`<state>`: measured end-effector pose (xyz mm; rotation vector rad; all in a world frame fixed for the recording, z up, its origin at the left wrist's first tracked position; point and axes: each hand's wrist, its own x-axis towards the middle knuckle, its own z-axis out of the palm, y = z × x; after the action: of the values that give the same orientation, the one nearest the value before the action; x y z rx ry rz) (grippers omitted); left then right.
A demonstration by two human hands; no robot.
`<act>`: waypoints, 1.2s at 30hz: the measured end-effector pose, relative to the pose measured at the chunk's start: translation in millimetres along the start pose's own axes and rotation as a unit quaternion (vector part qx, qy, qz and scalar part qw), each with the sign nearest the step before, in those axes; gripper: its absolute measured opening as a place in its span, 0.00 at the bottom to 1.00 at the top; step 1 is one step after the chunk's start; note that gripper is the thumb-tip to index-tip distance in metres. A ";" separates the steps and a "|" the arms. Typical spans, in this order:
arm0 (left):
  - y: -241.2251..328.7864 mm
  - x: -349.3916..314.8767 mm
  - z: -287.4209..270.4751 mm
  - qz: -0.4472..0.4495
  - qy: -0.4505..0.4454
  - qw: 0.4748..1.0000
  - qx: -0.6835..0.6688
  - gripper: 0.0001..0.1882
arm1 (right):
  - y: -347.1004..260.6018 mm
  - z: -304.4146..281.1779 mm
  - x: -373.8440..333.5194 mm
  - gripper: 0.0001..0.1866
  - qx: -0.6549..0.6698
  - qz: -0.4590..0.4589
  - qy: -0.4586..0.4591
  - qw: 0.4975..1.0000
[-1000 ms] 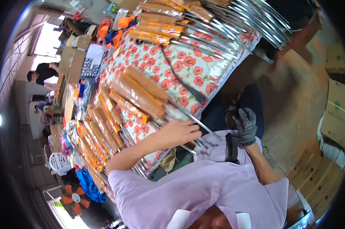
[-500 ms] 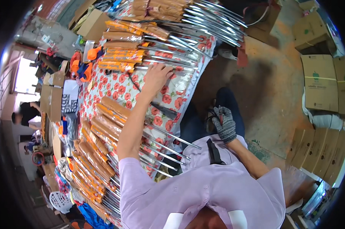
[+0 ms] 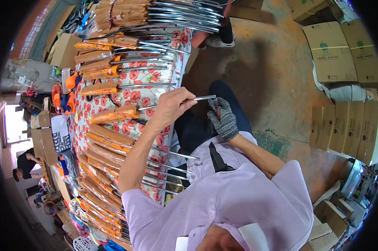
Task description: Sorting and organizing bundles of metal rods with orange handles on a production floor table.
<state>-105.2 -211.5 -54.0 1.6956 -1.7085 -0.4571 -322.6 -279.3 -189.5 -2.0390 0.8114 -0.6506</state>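
Observation:
My bare left hand (image 3: 177, 104) is closed around a thin metal tube (image 3: 205, 98), part of a long piece whose other end is a head wrapped in orange and brown film (image 3: 115, 114). The tube's free end reaches my right hand (image 3: 225, 120), in a grey knitted glove. That hand is closed on a small red-handled tool (image 3: 217, 109), its jaws mostly hidden, so its exact kind is unclear. Whether the tool touches the tube cannot be made out. More wrapped pieces with metal tubes (image 3: 109, 140) lie on the table beside my left arm.
A flowered cloth (image 3: 134, 97) covers the table. Bundled wrapped pieces (image 3: 122, 12) lie at its far end, with orange and blue items (image 3: 65, 100) along the left. Cardboard boxes (image 3: 329, 50) stand on the right. Another person (image 3: 26, 163) is at the far left.
My left hand has taken hold of a wrapped piece's tube and drawn it toward my right hand. The right hand has risen slightly with its tool. The whole view has shifted.

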 end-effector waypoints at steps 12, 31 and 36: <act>10.4 2.5 16.0 0.038 0.042 0.997 0.053 0.12 | -6.1 3.9 -1.7 0.24 0.049 0.026 0.014 0.998; 15.8 -1.1 24.4 0.119 0.100 0.978 0.137 0.14 | -8.9 14.9 -1.3 0.31 0.135 0.035 0.041 0.989; 15.2 -2.6 25.0 0.099 0.081 0.981 0.142 0.14 | -10.2 14.4 -2.2 0.31 0.141 0.044 0.037 0.988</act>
<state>-133.4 -212.9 -62.1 1.6795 -1.8637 0.0201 -311.0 -265.8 -188.8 -1.7231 0.7973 -0.7493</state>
